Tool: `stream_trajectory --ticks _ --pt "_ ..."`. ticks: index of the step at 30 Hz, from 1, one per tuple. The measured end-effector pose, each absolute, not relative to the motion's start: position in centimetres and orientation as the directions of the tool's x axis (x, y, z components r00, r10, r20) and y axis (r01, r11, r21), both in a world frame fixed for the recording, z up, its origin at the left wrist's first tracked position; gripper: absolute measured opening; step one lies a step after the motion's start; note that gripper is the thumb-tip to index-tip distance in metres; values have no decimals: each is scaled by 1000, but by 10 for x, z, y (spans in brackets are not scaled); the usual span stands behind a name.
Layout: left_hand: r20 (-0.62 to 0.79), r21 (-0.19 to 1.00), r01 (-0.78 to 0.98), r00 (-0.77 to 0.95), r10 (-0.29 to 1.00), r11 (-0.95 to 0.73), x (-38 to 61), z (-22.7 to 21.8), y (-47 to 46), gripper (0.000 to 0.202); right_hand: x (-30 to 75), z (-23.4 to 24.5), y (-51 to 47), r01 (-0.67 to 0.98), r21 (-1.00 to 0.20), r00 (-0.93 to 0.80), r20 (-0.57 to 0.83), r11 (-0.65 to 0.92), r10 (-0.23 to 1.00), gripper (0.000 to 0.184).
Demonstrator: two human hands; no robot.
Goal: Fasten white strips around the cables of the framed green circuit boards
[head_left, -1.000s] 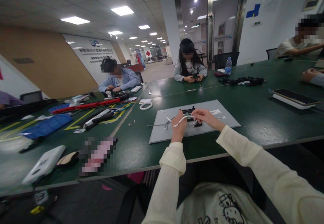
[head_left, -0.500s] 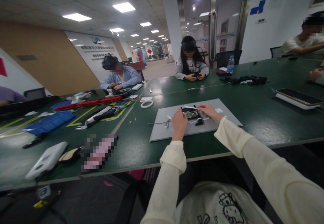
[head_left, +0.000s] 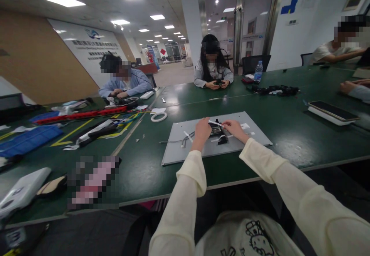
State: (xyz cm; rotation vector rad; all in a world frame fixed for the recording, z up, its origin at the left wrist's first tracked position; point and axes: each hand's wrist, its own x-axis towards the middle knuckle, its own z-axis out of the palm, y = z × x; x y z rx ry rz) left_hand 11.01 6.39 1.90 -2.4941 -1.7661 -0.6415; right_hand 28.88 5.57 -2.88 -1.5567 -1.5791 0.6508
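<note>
A flat grey metal panel (head_left: 254,140) lies on the green table (head_left: 289,132) in front of me. A small dark circuit board (head_left: 215,130) sits near its middle. My left hand (head_left: 201,131) and my right hand (head_left: 234,129) are both above the board. Between their pinched fingertips stretches a thin white strip (head_left: 216,123), held flat over the board. White wires (head_left: 185,138) trail off the panel's left part, and a small black part (head_left: 222,140) lies just below the board.
Other people sit around the table, one at the far side, one at the back left, others at the right edge. A phone on a white box (head_left: 332,112), a water bottle (head_left: 258,72), a tape roll (head_left: 158,117), a red strip (head_left: 83,115) and a blue tray (head_left: 27,140) lie about.
The white strip, lifted and curved a second ago, now lies straight and low over the circuit board. Both hands moved forward over the board. The camera tilted slightly.
</note>
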Motion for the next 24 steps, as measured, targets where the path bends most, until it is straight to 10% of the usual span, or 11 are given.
stream_trajectory --ticks 24 --pt "141 146 853 483 864 -501 101 12 88 45 275 -35 60 589 -804 159 214 81 964 20"
